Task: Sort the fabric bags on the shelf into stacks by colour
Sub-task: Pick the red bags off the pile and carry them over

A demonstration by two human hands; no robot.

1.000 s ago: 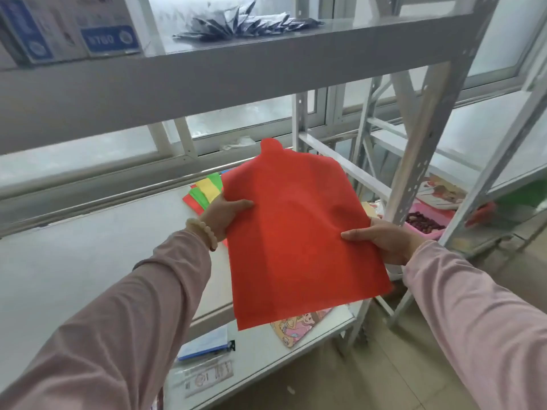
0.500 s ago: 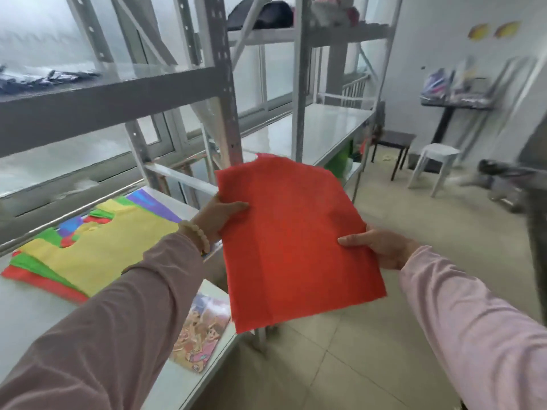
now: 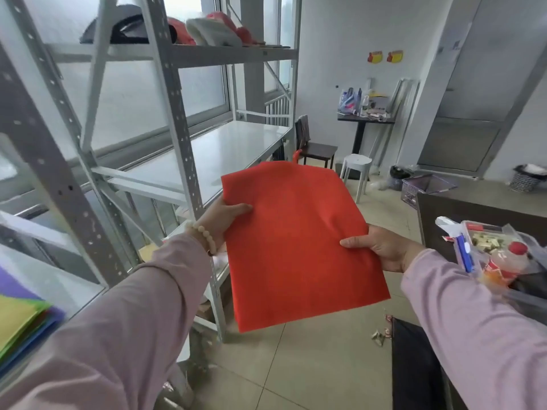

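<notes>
At the far left, a stack of fabric bags (image 3: 20,321) lies on the shelf (image 3: 62,285), yellow on top with green, blue and purple edges showing beneath it. On the rack's top level (image 3: 207,53) sit a black item and some red and white ones, too blurred to name.

The left grip (image 3: 226,218), with a bead bracelet (image 3: 204,236) at the wrist, holds the left edge of the red bag (image 3: 296,250), thumb on top and fingers curled beneath. The bag is flat and tilted in the air, over the floor just right of the rack and touching no shelf. Its small loop pokes up at the far edge. The right grip (image 3: 381,248) clamps the bag's right edge the same way, thumb pressed on the upper face.

Behind the bag stands a white stool (image 3: 356,168). Further right on the floor sits a purple wire basket (image 3: 426,187); its contents cannot be made out. On the dark tabletop (image 3: 473,205) at the right a clear plastic box (image 3: 488,239) holds small yellowish pieces, and a red-capped bottle (image 3: 507,260) lies beside it. At the far right a mesh bin (image 3: 525,180) holds something white.
</notes>
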